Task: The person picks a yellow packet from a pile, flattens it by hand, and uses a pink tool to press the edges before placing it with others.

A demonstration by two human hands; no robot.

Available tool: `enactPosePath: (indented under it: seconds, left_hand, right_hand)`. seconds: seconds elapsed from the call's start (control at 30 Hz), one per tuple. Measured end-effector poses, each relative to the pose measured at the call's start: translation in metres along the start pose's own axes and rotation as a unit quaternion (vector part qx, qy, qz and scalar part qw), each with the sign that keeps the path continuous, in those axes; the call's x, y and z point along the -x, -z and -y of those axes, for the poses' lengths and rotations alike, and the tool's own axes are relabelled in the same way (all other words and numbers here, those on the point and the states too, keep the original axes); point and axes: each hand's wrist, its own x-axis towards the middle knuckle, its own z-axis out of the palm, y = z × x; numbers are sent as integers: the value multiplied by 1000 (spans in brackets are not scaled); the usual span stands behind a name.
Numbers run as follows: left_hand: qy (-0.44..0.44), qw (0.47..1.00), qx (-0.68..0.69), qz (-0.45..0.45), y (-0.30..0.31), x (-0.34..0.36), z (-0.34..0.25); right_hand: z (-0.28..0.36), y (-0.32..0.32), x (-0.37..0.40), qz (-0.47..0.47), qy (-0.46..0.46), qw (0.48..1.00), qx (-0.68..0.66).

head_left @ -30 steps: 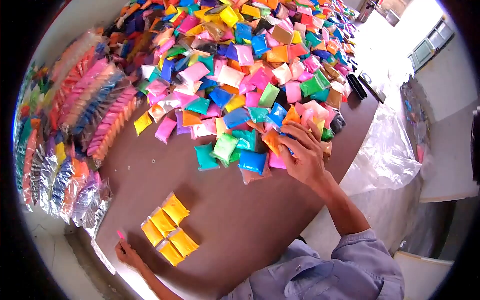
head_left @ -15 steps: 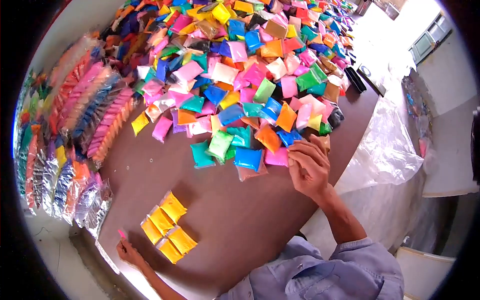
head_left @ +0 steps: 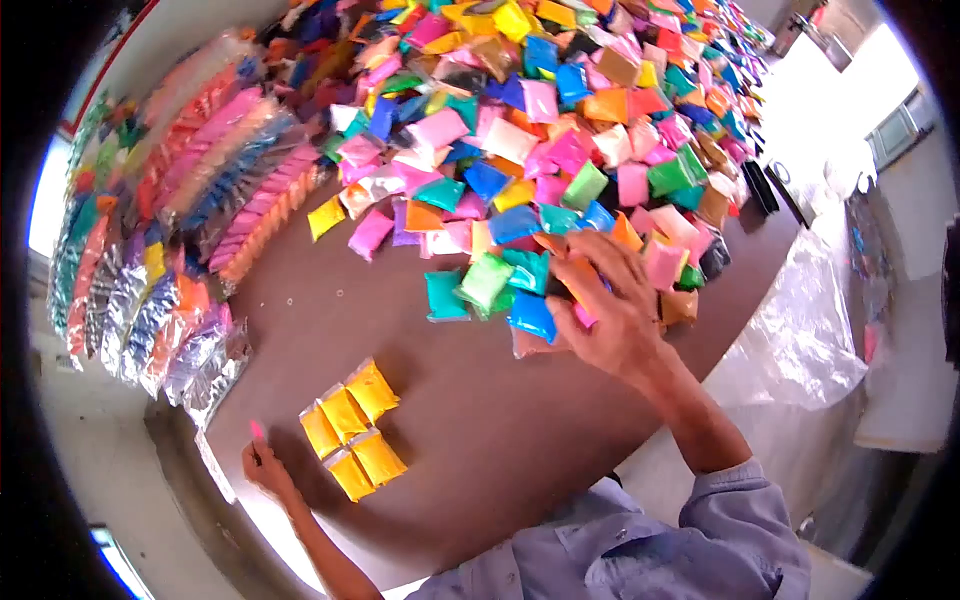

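Brown tabletop carries colourful packet pile. Right hand curves over orange packet at pile's near edge; whether fingers clamp it, cannot tell. Left hand pinches small pink piece. Packet seems light, soft, slippery; best hold across filled middle.

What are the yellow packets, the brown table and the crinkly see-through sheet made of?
Five yellow pillow-shaped packets: probably thin, shiny plastic, because their clear edges catch the light; the yellow filling I can't tell.
Brown flat tabletop: smooth with a soft sheen, maybe laminate or painted wood.
Clear crumpled sheet: glossy plastic film, it seems, since it's see-through with bright creases.
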Motion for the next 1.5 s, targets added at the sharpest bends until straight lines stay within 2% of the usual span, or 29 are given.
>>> enactPosePath:
  seconds: [0.03, 0.07, 0.17, 0.23, 0.3, 0.4, 0.47, 0.57, 0.63, 0.73, 0.8, 0.87, 0.9, 0.97, 1.23, 1.5]
  left_hand:
    - [-28, 1000, -2, 2, 2, 1, 0]
    - [-26, 999, 12, -13, -3, -2, 14]
    - [-22, 999, -28, -20, -1, 2, -2]
    - [-1, 999, -17, -33, -1, 5, -2]
    - [44, 998, 31, -18, -3, 4, 3]
    - [45, 999, -22, -6, 5, 11, -37]
    - [54, 998, -8, -14, 3, 13, -46]
    - [60, 998, 3, -19, 1, 10, -29]
    - [62, 998, -1, -16, 2, 9, -24]
    - [57, 998, -2, 0, 4, 12, -38]
    - [89, 995, 29, -17, 3, 13, -52]
    - [83, 996, 23, -17, 3, 14, -47]
    - [72, 997, 17, -20, 2, 13, -45]
    - [73, 996, 47, -17, 0, 11, -30]
    - [77, 993, 93, -13, 1, 13, -32]
    - [92, 989, 113, 4, 1, 13, -29]
  right_hand:
    - [-4, -1, -9, 0, 11, 1000, -7]
    - [-5, -1, -19, 8, 28, 1000, 4]
    - [-2, -16, -51, 46, 59, 997, -20]
    - [-4, -39, -73, 95, 131, 987, -23]
    - [0, -63, -97, 90, 173, 980, -40]
    - [6, -99, -136, 73, 223, 972, -17]
    - [6, -126, -159, 79, 248, 965, 4]
    - [-5, -158, -178, 94, 281, 953, 65]
    - [-16, -163, -185, 192, 231, 951, 76]
    - [-53, -147, -199, 152, 259, 949, 100]
    - [-72, -124, -205, 130, 272, 944, 134]
    - [-89, -99, -203, 156, 215, 941, 211]
    - [-99, -90, -200, 155, 215, 940, 215]
    - [-114, -78, -194, 104, 209, 950, 207]
    - [-111, -36, -160, 122, 163, 954, 219]
    - [-107, -13, -127, 80, 46, 984, 154]
